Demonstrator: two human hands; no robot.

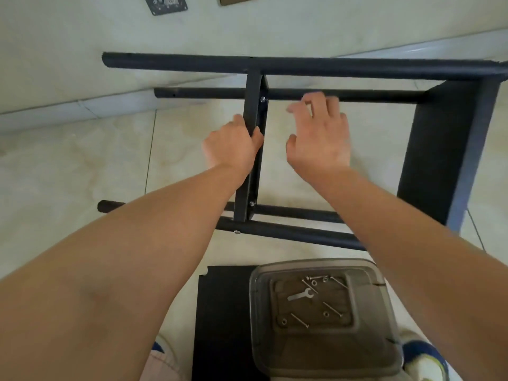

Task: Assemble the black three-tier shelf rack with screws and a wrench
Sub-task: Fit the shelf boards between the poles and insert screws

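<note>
pale glossy floor tiles (82,166) with thin grout lines meet a light wall (68,50) along a pale skirting strip (55,105).

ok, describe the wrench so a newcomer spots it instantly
Look at the clear plastic container on the floor nearest the camera, below the black rack frame. On its recessed top lies the small flat silver wrench: open-jawed and broad, unlike the thin screws and round nuts around it.

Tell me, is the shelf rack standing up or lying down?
Lying down. The rack's long black poles run sideways just above the tiled floor, and its shelf panel stands on edge. The left hand grips a crosspiece.
</note>
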